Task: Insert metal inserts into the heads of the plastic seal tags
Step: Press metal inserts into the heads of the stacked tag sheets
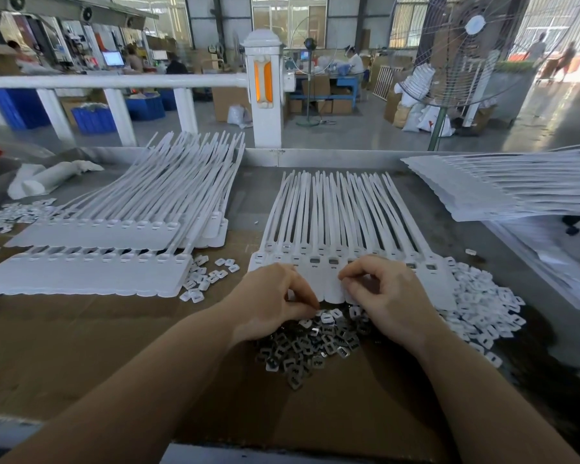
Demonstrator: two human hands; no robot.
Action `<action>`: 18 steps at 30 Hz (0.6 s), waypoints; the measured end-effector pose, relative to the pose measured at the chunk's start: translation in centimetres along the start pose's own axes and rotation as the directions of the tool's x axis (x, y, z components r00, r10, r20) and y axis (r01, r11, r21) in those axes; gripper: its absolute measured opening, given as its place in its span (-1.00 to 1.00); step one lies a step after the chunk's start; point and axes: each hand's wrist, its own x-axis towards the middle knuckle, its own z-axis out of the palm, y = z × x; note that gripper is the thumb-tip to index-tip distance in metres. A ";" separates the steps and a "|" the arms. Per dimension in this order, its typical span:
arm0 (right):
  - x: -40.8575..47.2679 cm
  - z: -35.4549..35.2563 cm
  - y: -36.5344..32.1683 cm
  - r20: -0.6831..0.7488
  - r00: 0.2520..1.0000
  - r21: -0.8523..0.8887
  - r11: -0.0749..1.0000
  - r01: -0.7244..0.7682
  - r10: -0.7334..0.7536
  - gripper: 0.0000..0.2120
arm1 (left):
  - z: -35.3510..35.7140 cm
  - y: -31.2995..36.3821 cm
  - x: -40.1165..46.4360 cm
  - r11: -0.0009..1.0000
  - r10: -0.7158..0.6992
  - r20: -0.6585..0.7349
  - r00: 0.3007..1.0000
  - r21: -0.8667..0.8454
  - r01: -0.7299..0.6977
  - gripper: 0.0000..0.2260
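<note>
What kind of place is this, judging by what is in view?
Most likely a factory assembly hall. Strips of white plastic seal tags lie on a cardboard-covered workbench beside a pile of small square metal inserts, and a tall industrial pedestal fan stands on the concrete floor behind.

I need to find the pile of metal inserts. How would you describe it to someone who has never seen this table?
Start from the brown cardboard sheet that covers the near part of the table. Both hands, the left hand and the right hand, reach to the near end of the middle row of seal tags; the metal inserts lie heaped just below them. They are shiny grey, while the loose pieces to the right are white.
</note>
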 end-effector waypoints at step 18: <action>-0.1 -0.1 -0.2 0.006 1.000 0.012 1.000 -0.012 0.012 -0.90 | -0.2 0.1 -0.3 0.879 -0.194 -0.013 0.981 -0.447 0.168 -0.93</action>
